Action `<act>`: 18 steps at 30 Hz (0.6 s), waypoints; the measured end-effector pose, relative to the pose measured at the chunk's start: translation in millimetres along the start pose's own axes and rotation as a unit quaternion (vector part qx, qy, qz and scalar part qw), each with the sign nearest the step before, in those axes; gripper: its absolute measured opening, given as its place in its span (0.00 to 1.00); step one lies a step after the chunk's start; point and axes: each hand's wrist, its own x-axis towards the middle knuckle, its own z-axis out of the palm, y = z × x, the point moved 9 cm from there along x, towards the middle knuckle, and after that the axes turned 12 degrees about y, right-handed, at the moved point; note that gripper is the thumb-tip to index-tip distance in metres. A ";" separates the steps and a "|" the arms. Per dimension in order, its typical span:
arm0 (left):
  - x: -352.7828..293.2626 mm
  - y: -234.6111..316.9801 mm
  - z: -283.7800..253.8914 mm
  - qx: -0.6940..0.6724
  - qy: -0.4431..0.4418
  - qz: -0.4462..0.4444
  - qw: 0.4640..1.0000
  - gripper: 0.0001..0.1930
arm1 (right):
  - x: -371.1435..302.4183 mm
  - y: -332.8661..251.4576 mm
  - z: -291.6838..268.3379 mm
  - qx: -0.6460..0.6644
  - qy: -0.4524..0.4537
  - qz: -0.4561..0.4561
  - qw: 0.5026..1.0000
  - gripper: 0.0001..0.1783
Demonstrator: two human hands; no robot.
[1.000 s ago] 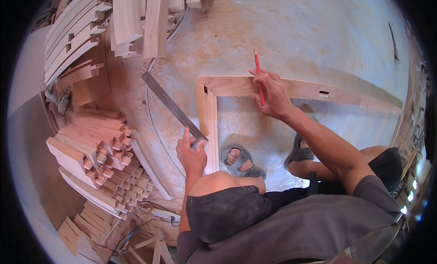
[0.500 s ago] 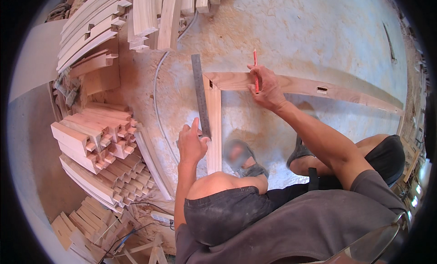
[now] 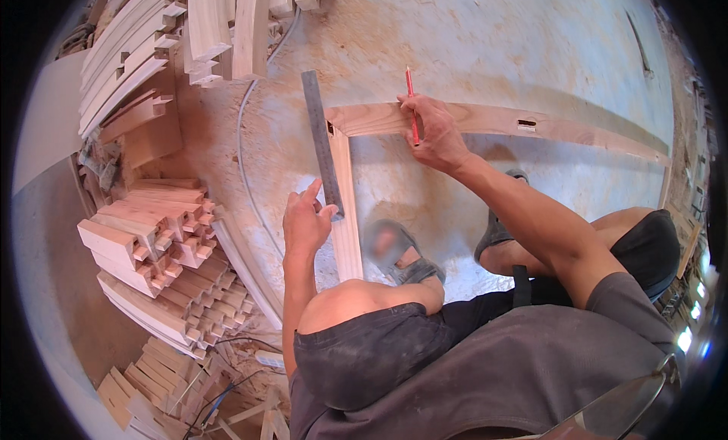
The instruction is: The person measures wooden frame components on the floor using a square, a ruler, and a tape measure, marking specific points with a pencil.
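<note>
Two light wooden pieces meet at a corner: a long rail (image 3: 485, 119) runs off to the right, and an upright piece (image 3: 346, 205) comes down toward my knee. Near the joint is a small dark mortise hole. A grey metal ruler (image 3: 318, 129) slants along the upright's left edge, its top end past the corner. My left hand (image 3: 305, 222) is closed at the ruler's lower end, thumb against it and index finger stretched along it; the palm side is hidden. Over the rail, my right hand (image 3: 438, 135) holds a red pencil (image 3: 414, 110), tip pointing away from me.
Stacked tenoned wooden parts (image 3: 152, 239) stand on the left, with more long boards (image 3: 216, 23) at the far left. A pale cable (image 3: 241, 129) curves across the dusty floor. My sandalled feet (image 3: 402, 250) are close to the corner. Offcuts (image 3: 152, 379) lie at the lower left.
The whole scene has shifted slightly left and up in the view. The ruler now lies a little closer over the corner's edge. Both hands keep their holds.
</note>
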 end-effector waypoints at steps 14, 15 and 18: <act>46.5 39.3 11.0 -0.012 0.157 0.011 0.987 0.30 | 4.9 -21.5 29.9 -0.052 -0.027 -0.121 0.991 0.22; 52.6 40.4 13.6 -0.037 0.166 0.006 0.985 0.33 | 4.7 -19.7 31.1 -0.044 -0.031 -0.118 0.992 0.22; 63.6 53.5 14.5 -0.073 0.221 0.008 0.972 0.36 | 5.0 -14.7 33.9 -0.034 -0.042 -0.104 0.993 0.22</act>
